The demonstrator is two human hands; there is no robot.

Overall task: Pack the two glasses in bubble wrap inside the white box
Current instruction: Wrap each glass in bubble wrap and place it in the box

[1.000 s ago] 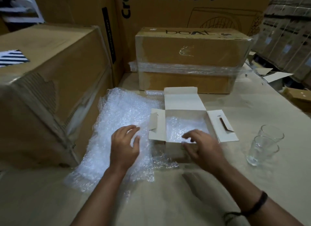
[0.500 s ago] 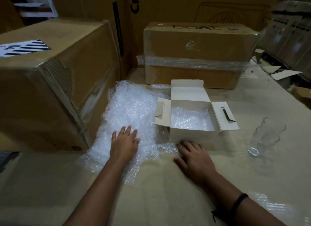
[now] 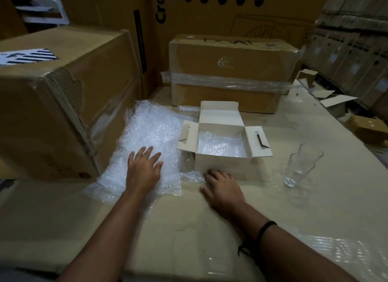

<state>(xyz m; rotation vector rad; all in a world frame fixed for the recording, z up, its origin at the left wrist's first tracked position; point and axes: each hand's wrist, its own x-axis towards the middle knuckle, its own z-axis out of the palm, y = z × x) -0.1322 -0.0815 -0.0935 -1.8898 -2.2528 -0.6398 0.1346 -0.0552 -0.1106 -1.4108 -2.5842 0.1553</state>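
The bench point(image 3: 315, 208) is covered in pale cardboard and runs back to a wall of stacked cartons. A large brown carton point(image 3: 52, 105) fills its left edge, and a smaller taped carton point(image 3: 231, 71) stands along the far edge.

A loose sheet of bubble wrap point(image 3: 151, 130) lies on the bench against the large carton, its near corner crumpled. Just beside it, toward the middle of the bench, sits the white box point(image 3: 222, 165). The box is open, with its lid flap raised at the back and both side flaps folded out. A layer of bubble wrap lining point(image 3: 218, 145) covers its floor.

The left hand point(image 3: 144, 172) lies palm down on the near part of the loose sheet. Its fingers point(image 3: 156, 155) are straight and spread, pressing flat on the wrap and gripping nothing.

The right hand point(image 3: 222, 190) lies palm down on the bench at the near side of the box. Its fingers point(image 3: 214, 173) are extended and slightly apart, with the tips at the foot of the box's front wall. Whether they touch the wall cannot be told. They hold nothing.

The two glasses point(image 3: 300, 168) stand upright and unwrapped toward the right edge of the bench, apart from the box. They are close together, one behind the other, and blurred.

A dark band point(image 3: 265, 227) circles the right wrist.
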